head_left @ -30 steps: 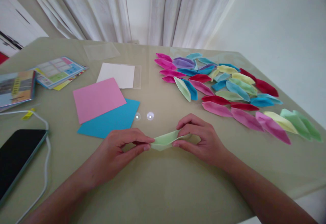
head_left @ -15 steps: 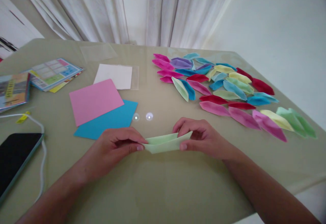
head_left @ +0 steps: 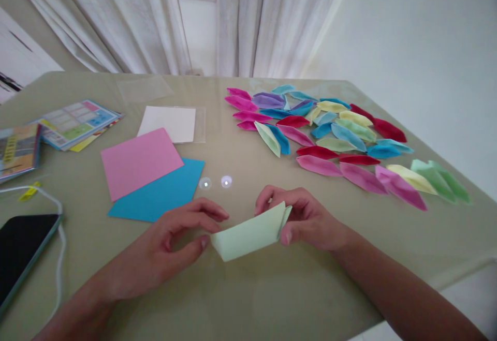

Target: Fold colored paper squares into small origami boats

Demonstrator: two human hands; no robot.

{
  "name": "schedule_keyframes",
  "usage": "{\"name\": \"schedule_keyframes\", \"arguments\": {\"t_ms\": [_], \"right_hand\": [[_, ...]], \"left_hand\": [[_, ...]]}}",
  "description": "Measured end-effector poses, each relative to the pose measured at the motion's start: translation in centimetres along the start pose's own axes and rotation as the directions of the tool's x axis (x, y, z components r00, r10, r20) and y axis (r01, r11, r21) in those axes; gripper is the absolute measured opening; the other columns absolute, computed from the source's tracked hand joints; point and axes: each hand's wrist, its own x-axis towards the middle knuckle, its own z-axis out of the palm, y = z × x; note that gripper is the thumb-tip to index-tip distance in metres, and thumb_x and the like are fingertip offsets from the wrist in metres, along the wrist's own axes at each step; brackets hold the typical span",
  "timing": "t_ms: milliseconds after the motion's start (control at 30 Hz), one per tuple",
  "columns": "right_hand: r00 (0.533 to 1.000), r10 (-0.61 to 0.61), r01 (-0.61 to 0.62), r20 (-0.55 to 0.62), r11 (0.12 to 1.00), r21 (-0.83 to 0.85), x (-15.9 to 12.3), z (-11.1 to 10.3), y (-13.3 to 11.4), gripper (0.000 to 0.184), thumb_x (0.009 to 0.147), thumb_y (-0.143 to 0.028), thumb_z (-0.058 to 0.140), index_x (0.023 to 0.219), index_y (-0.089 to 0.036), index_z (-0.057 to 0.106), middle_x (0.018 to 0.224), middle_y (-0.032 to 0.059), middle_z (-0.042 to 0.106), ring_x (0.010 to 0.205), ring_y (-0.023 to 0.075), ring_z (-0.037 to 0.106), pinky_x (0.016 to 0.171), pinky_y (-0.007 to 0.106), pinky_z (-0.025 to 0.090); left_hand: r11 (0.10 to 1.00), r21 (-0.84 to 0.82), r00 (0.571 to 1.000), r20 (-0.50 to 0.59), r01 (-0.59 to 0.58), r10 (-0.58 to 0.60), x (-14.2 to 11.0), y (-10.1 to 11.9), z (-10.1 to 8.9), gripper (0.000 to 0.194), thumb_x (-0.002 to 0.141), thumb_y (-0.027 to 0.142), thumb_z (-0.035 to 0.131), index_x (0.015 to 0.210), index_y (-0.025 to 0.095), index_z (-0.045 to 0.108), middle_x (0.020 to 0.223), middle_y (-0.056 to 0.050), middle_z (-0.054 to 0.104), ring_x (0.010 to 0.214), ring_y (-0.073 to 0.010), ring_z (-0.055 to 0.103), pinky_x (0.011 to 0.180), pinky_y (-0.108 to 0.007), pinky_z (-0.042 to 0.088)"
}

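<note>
Your folded paper [head_left: 246, 235] is pale green. You have a pink sheet [head_left: 142, 162], a blue sheet [head_left: 163, 196] and a white sheet [head_left: 169, 123]; your paper boats [head_left: 334, 145] mix magenta, purple, blue, yellow, red, pink and green. Your phone [head_left: 27, 253] is black, teal-edged.

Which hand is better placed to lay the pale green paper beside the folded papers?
Likely the right hand: it grips the pale green paper and is nearer the folded papers; the left hand looks open.
</note>
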Motion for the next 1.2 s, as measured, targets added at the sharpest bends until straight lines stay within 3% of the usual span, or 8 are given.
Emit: {"name": "schedule_keyframes", "arguments": {"t_ms": [133, 267, 367, 533, 667, 900, 1200], "right_hand": [[0.977, 0.213, -0.214, 0.019, 0.974, 0.076, -0.7, 1.2, 0.3, 0.029, 0.074, -0.026, 0.096, 0.088, -0.015, 0.073, 0.070, -0.0013, 0.070, 0.055, 0.0093, 0.062, 0.049, 0.017, 0.049], [0.962, 0.273, -0.270, -0.019, 0.958, 0.095, -1.2, 3.0, 1.0, 0.046, 0.059, -0.024, 0.103, 0.086, -0.016, 0.067, 0.063, -0.0061, 0.067, 0.047, 0.0053, 0.055, 0.044, 0.013, 0.043], [0.959, 0.278, -0.271, -0.050, 0.956, 0.116, -1.0, 3.6, 1.2, 0.046, 0.059, -0.023, 0.104, 0.086, -0.014, 0.068, 0.066, -0.0056, 0.067, 0.054, 0.0043, 0.056, 0.050, 0.012, 0.044], [0.962, 0.258, -0.247, -0.085, 0.961, 0.126, -0.5, 3.3, 1.1, 0.027, 0.080, -0.029, 0.092, 0.090, -0.012, 0.073, 0.067, -0.0030, 0.068, 0.053, 0.0049, 0.059, 0.049, 0.013, 0.047], [0.959, 0.259, -0.240, -0.115, 0.958, 0.160, -0.8, 3.7, 1.0, 0.022, 0.077, -0.021, 0.094, 0.085, -0.012, 0.075, 0.066, -0.0021, 0.070, 0.051, 0.0042, 0.060, 0.048, 0.012, 0.048], [0.947, 0.297, -0.252, -0.121, 0.923, 0.291, -1.6, 5.1, 0.8, 0.031, 0.064, -0.014, 0.101, 0.082, -0.013, 0.076, 0.068, 0.0007, 0.076, 0.051, 0.0061, 0.063, 0.046, 0.011, 0.052], [0.951, 0.293, -0.247, -0.101, 0.912, 0.328, -1.5, 5.2, 1.3, 0.024, 0.069, -0.013, 0.098, 0.084, -0.013, 0.079, 0.067, -0.0012, 0.074, 0.055, 0.0050, 0.065, 0.051, 0.010, 0.052]], "left_hand": [[1.000, -0.023, 0.998, -0.060, 0.006, -0.007, -1.3, 1.5, 2.9, 0.036, 0.110, 0.040, 0.039, 0.121, 0.030, 0.073, 0.123, -0.008, 0.071, 0.116, -0.0240, 0.065, 0.101, -0.035, 0.052], [0.977, -0.193, 0.991, -0.089, 0.086, -0.104, -1.6, 2.2, 6.7, 0.035, 0.101, 0.056, 0.059, 0.102, 0.024, 0.074, 0.094, -0.006, 0.071, 0.093, -0.0233, 0.065, 0.083, -0.032, 0.053], [0.900, -0.411, 0.979, -0.075, 0.142, -0.189, -1.0, 2.0, 8.3, 0.036, 0.099, 0.053, 0.065, 0.084, 0.020, 0.069, 0.079, -0.002, 0.064, 0.078, -0.0166, 0.059, 0.073, -0.025, 0.047], [0.798, -0.594, 0.974, -0.102, 0.102, -0.200, -0.4, 1.2, 7.9, 0.031, 0.096, 0.045, 0.073, 0.081, 0.019, 0.065, 0.080, 0.000, 0.062, 0.076, -0.0133, 0.055, 0.070, -0.023, 0.042], [0.759, -0.634, 0.959, -0.093, 0.151, -0.269, -0.8, 1.4, 7.9, 0.036, 0.094, 0.052, 0.074, 0.082, 0.018, 0.067, 0.072, 0.001, 0.058, 0.068, -0.0114, 0.048, 0.063, -0.022, 0.037], [0.672, -0.713, 0.938, -0.061, 0.199, -0.342, -1.2, 2.7, 8.9, 0.045, 0.088, 0.059, 0.078, 0.076, 0.018, 0.065, 0.069, 0.001, 0.058, 0.066, -0.0110, 0.047, 0.063, -0.023, 0.035], [0.675, -0.709, 0.949, -0.028, 0.203, -0.315, -1.2, 2.1, 8.8, 0.045, 0.089, 0.059, 0.076, 0.077, 0.019, 0.062, 0.076, -0.001, 0.061, 0.074, -0.0140, 0.053, 0.070, -0.025, 0.039]]}}
